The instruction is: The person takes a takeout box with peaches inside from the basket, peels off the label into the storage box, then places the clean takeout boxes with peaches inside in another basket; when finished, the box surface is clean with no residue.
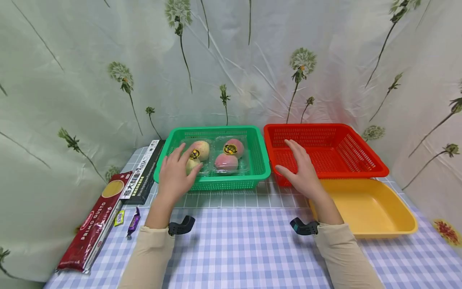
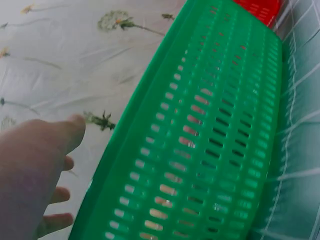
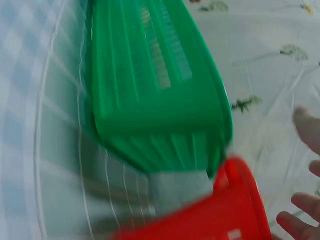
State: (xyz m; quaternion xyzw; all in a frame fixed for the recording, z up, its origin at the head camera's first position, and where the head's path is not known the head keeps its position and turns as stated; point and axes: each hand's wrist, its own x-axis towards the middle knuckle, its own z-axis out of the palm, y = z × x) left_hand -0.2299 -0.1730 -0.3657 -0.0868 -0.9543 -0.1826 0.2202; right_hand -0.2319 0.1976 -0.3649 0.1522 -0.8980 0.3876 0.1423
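Note:
My left hand (image 1: 177,172), fingers spread, is over the front left part of a green basket (image 1: 231,184). Inside that basket lie two clear plastic packs of peaches (image 1: 226,162) with black and yellow stickers; the left hand partly covers the left pack. My right hand (image 1: 301,170) hovers with fingers apart at the front left of a red basket (image 1: 326,175), which holds nothing that I can see. Neither hand grips anything. In the left wrist view the green basket's slotted side (image 2: 200,130) stands beside the left hand (image 2: 35,170). The right wrist view is blurred and shows fingertips (image 3: 305,202) at its edge.
A yellow tray (image 1: 364,208) sits in front of the red basket. On the left lie a red PRIMO GUSTO pack (image 1: 97,224), a black pasta box (image 1: 144,176), a purple-wrapped candy (image 1: 134,222) and a small yellow packet (image 1: 119,218). A flowered curtain hangs behind.

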